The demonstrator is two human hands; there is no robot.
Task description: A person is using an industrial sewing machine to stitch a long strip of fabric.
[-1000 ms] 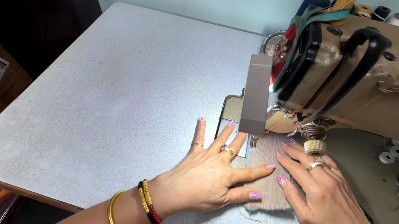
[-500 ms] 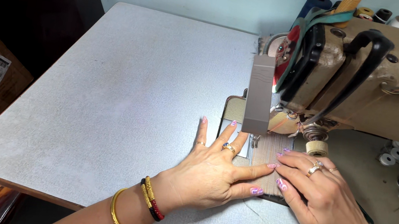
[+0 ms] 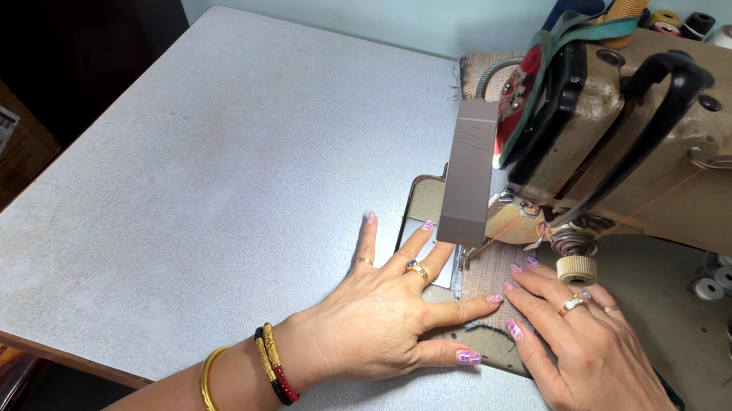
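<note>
Trouble here would most likely start at the beige industrial sewing machine (image 3: 694, 142) on the pale grey table (image 3: 192, 177), since both hands lie close under its head: a fingertip drifting toward the needle area, hidden behind the grey face plate (image 3: 469, 173), could be struck. The left hand (image 3: 388, 313) and right hand (image 3: 598, 358), 2 open palms with fingers spread flat, press the small tan fabric piece (image 3: 483, 290) onto the bed, and uneven pressure could skew or bunch it.
</note>
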